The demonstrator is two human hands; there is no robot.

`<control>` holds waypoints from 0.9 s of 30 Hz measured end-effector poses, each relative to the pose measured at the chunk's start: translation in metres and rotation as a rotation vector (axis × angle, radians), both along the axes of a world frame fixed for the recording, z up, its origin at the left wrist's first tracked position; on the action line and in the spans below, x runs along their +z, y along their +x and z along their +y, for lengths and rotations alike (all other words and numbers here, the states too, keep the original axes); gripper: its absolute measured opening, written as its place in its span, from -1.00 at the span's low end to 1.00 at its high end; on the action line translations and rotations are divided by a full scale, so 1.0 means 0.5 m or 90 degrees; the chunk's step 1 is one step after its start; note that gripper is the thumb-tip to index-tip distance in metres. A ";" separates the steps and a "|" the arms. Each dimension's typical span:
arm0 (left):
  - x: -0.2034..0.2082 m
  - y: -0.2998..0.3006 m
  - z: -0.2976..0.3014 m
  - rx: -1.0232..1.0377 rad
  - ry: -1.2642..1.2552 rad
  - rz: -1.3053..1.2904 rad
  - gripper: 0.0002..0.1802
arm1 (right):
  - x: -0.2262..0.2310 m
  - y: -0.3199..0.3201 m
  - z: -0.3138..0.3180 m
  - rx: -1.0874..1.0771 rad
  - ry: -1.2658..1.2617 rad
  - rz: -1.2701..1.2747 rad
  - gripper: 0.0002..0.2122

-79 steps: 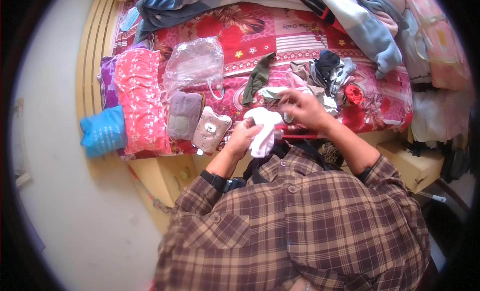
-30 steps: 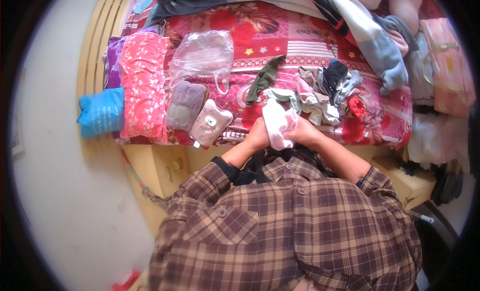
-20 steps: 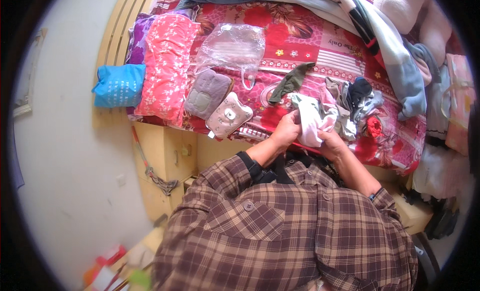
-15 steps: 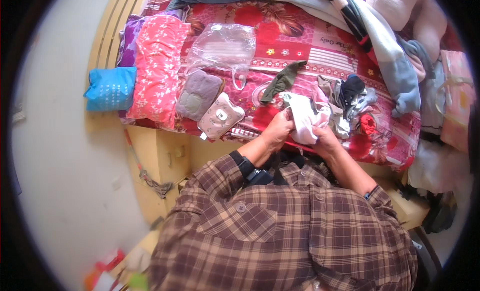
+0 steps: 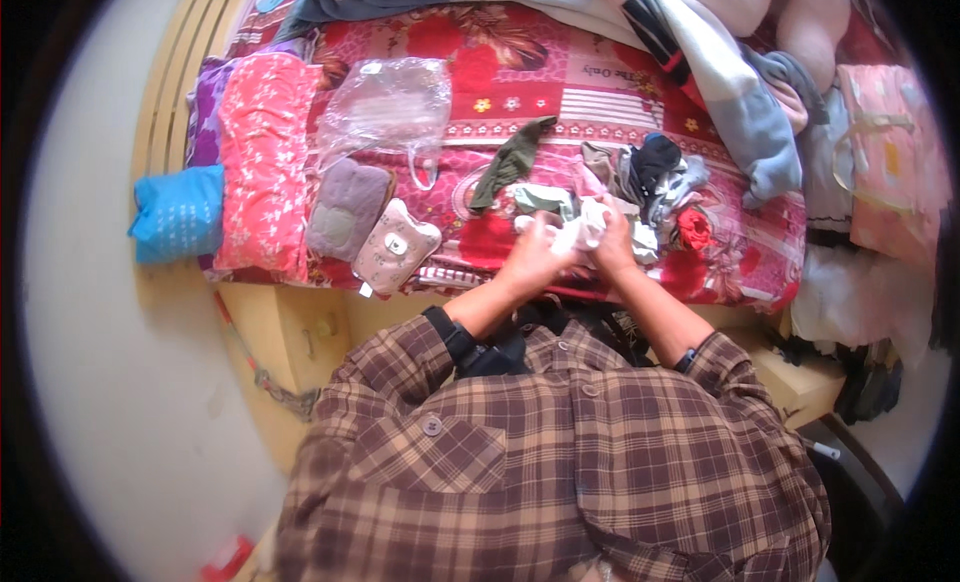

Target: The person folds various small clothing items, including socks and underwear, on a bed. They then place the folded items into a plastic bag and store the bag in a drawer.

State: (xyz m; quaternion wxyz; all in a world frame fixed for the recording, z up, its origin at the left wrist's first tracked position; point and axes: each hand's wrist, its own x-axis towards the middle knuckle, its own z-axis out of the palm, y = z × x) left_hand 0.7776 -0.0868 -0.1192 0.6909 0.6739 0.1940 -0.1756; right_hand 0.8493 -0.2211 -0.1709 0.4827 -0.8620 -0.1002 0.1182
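Observation:
A white sock [image 5: 580,231], bunched up, is stretched between my two hands over the near edge of the bed. My left hand [image 5: 537,256] pinches its left end with closed fingers. The other end is gripped by my right hand [image 5: 615,246]. Just beyond my left hand lies a pale green sock [image 5: 543,199], and farther off an olive-green sock [image 5: 512,166] lies flat. Beside my right hand is a loose heap of dark, grey and pink socks [image 5: 652,172], with a bunched red cloth piece [image 5: 694,228] at its near right.
A clear plastic bag [image 5: 385,107], a purple-grey folded cloth [image 5: 348,210] and a pink bear-faced pouch [image 5: 398,247] lie to the left on the bed [image 5: 490,244]. Farther left are a coral floral pillow [image 5: 262,162] and a blue bag [image 5: 178,214]. A blanket [image 5: 745,132] bunches at far right.
The white sock hung spread from my hands before; now it is gathered between them. The whole view has shifted, with the bed's things sitting farther left in the picture.

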 end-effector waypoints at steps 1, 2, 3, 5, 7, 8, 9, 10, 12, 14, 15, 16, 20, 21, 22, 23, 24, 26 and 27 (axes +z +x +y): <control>-0.015 0.006 0.003 0.072 0.065 0.011 -0.52 | 0.004 -0.002 0.012 -0.052 0.007 0.057 -0.73; -0.033 0.012 0.011 0.086 0.040 0.039 -0.56 | 0.015 -0.006 0.015 -0.007 -0.069 0.091 -0.75; -0.050 0.013 0.023 0.100 0.015 0.064 -0.59 | 0.027 -0.019 0.026 -0.027 0.104 0.329 -0.73; -0.079 0.010 0.032 0.130 0.119 0.004 -0.72 | 0.061 -0.032 0.023 0.020 0.273 0.568 -0.79; -0.098 0.005 0.043 0.191 0.033 -0.068 -0.78 | 0.091 -0.045 0.009 0.070 0.338 0.620 -0.78; -0.103 0.002 0.045 0.151 0.091 -0.074 -0.81 | 0.099 -0.050 0.008 0.120 0.421 0.632 -0.77; -0.104 -0.001 0.046 0.119 0.081 -0.045 -0.81 | 0.101 -0.054 0.011 0.111 0.381 0.616 -0.76; -0.103 -0.005 0.045 0.089 0.071 -0.019 -0.82 | 0.099 -0.058 0.013 0.122 0.380 0.586 -0.75; -0.097 -0.008 0.038 0.028 0.017 0.067 -0.82 | 0.084 -0.060 0.019 0.051 0.296 0.548 -0.66; -0.085 -0.014 0.029 0.029 -0.153 0.070 -0.77 | 0.066 -0.061 0.010 0.038 0.414 0.585 -0.65; -0.079 -0.015 0.030 0.032 -0.213 0.080 -0.75 | 0.057 -0.060 0.004 0.024 0.456 0.610 -0.65; -0.071 -0.017 0.033 0.035 -0.272 0.097 -0.75 | 0.050 -0.059 -0.005 0.023 0.487 0.649 -0.64; -0.037 -0.027 0.055 0.008 -0.433 0.167 -0.71 | 0.024 -0.062 -0.033 0.049 0.470 0.674 -0.71; -0.029 -0.029 0.056 0.000 -0.426 0.194 -0.70 | 0.017 -0.061 -0.028 0.042 0.322 0.614 -0.73; -0.022 -0.031 0.046 -0.048 -0.412 0.180 -0.68 | 0.010 -0.061 -0.022 0.034 0.177 0.552 -0.74; -0.017 -0.031 0.022 -0.138 -0.304 0.175 -0.64 | 0.002 -0.059 -0.014 0.023 0.021 0.489 -0.73; -0.013 -0.035 0.001 -0.227 -0.290 0.100 -0.62 | 0.001 -0.057 -0.017 0.113 -0.018 0.384 -0.75; -0.013 -0.026 -0.023 -0.313 -0.280 0.056 -0.54 | -0.005 -0.045 -0.003 0.200 -0.260 0.043 -0.86; -0.012 -0.028 -0.020 -0.187 -0.367 0.051 -0.55 | -0.005 -0.038 0.003 0.215 -0.319 -0.003 -0.85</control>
